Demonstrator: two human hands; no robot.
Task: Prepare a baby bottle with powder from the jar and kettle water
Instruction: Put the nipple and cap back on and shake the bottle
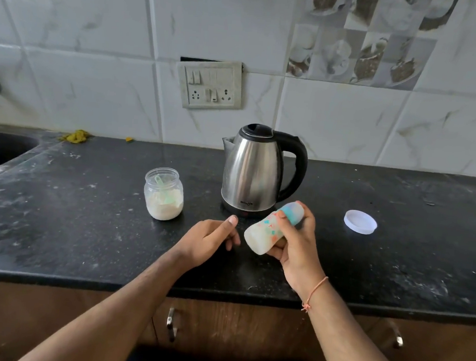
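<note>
The right hand (pixel 294 240) has its fingers and thumb wrapped around the baby bottle (pixel 273 229), lifted off the black countertop (pixel 86 240) and tipped hard over, base pointing toward eight o'clock and the teal collar end up toward two o'clock. It looks like the shaking step, since pale milky contents fill the lower body (whether the cap is fully tight, I can't tell from here). Just at nine o'clock of the bottle, the left hand (pixel 213 239) hovers loosely curled, holding nothing, thumb up, near but not touching. To do this well, I'd judge the grip should stay around the middle with one finger pressing the top, and the free hand could steady the base so nothing flies out. Moving outward: the steel electric kettle (pixel 253 170) stands upright at twelve o'clock, just behind the bottle, lid shut, handle to the right, so keep the swing clear of it. At ten o'clock sits the open powder jar (pixel 163 194), green scoop (pixel 164 190) inside. Its white lid (pixel 360 222) lies flat well apart at three o'clock.
</note>
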